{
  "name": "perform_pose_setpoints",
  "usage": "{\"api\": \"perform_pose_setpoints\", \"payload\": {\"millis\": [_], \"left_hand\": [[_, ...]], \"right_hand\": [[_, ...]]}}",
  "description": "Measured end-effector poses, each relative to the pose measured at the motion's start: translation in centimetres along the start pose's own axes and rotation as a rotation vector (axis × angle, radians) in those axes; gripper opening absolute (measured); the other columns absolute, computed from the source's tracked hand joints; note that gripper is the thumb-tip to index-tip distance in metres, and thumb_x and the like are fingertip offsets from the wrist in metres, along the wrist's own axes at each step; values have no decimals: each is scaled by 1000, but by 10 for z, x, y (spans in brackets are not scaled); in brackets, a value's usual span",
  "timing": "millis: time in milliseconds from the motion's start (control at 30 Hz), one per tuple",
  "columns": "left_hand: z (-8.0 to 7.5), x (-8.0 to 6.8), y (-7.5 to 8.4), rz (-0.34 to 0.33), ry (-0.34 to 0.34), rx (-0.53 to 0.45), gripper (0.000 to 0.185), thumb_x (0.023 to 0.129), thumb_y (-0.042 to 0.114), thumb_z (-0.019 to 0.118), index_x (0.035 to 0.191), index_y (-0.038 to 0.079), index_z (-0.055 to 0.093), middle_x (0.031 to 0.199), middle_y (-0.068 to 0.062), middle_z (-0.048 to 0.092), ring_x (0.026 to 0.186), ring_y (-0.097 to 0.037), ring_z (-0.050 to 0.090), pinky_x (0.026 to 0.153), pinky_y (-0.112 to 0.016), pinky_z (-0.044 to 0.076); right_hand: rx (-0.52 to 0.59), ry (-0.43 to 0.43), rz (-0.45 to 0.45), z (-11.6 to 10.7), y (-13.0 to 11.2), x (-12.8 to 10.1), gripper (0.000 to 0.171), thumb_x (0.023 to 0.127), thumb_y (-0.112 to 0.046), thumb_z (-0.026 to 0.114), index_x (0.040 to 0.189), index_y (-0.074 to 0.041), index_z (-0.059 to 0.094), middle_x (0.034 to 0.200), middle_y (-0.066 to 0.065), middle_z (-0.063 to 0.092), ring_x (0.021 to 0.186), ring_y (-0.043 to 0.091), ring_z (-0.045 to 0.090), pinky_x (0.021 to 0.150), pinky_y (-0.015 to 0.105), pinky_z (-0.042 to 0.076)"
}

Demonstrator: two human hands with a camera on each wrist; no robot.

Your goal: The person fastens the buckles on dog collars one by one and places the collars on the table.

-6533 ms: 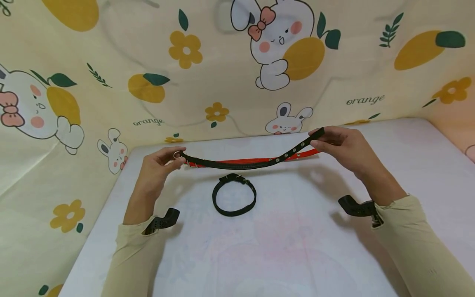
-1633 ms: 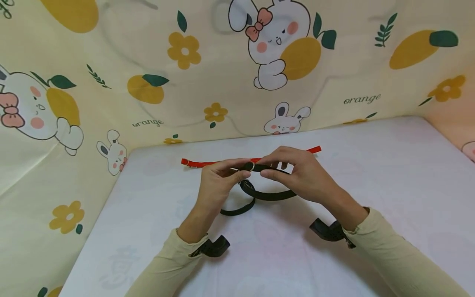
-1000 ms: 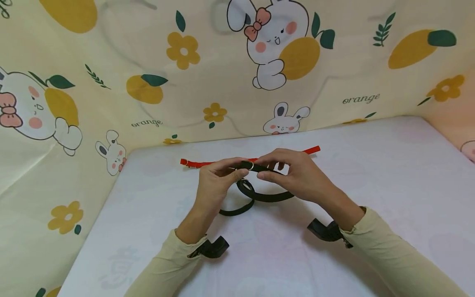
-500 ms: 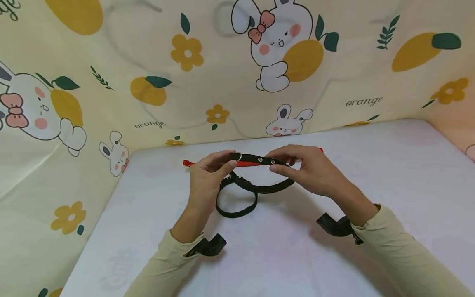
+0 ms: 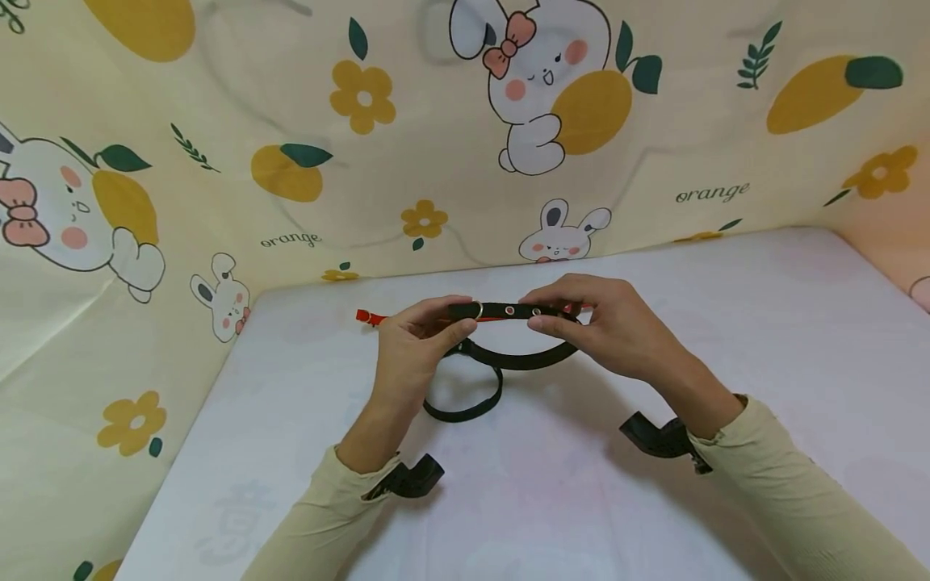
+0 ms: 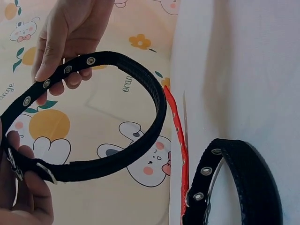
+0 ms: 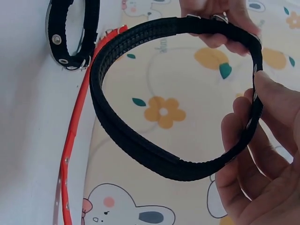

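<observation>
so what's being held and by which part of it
The raised black collar: the left grip is at its buckle, the right grip on its holed stretch.

White table [image 5: 567, 492]: 1 red strap [image 7: 72, 129], 1 looped black collar [image 6: 258, 185] on top.

Two hands [image 6: 68, 42] hold a curved black strap [image 6: 112, 168].

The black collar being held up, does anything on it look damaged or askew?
Nothing stands out. The black collar curves smoothly between the left hand and right hand, its metal eyelets sit in a row, and no tear shows, though both hands cover parts of it.
</observation>
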State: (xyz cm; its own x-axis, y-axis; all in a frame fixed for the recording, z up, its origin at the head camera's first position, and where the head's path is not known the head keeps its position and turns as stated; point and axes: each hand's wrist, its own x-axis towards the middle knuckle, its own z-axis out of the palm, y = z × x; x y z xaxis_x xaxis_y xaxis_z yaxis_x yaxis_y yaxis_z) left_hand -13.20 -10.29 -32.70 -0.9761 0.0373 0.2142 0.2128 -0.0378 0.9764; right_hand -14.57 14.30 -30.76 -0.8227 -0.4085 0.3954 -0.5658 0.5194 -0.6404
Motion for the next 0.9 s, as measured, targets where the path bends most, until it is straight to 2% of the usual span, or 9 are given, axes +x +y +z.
{"api": "perform_pose_setpoints", "payload": {"millis": [200, 400, 667, 900], "left_hand": [[0, 0, -1, -13, -9, 5, 30, 82, 3, 79, 111, -1, 73, 86, 9, 74, 83, -15, 66, 74, -22, 54], [2, -1, -1, -23, -33, 5, 29, 82, 2, 79, 111, -1, 73, 95, 3, 75, 87, -17, 67, 78, -23, 57], [5, -2, 0, -51, -69, 36, 30, 82, 5, 79, 111, 3, 73, 101, -5, 75, 92, -20, 68, 84, -27, 57], [5, -4, -1, -50, -93, 33, 29, 82, 3, 79, 110, 1, 73, 101, -6, 75, 94, -21, 69, 84, -30, 57]], "right_hand": [[9, 25, -45, 3, -1, 1, 21, 88, -25, 77, 108, -28, 76, 89, -13, 66, 81, 4, 54, 72, 19, 45], [8, 20, -53, 3, -4, 1, 20, 88, -25, 77, 107, -29, 77, 97, -14, 70, 81, 5, 55, 70, 20, 45], [-22, -19, 0, 2, -9, -1, 20, 87, -29, 78, 106, -31, 77, 94, -16, 71, 80, 7, 54, 64, 23, 44], [-26, -54, 35, 5, -12, -1, 22, 86, -33, 79, 108, -32, 77, 95, -17, 71, 81, 7, 55, 66, 24, 45]]}}
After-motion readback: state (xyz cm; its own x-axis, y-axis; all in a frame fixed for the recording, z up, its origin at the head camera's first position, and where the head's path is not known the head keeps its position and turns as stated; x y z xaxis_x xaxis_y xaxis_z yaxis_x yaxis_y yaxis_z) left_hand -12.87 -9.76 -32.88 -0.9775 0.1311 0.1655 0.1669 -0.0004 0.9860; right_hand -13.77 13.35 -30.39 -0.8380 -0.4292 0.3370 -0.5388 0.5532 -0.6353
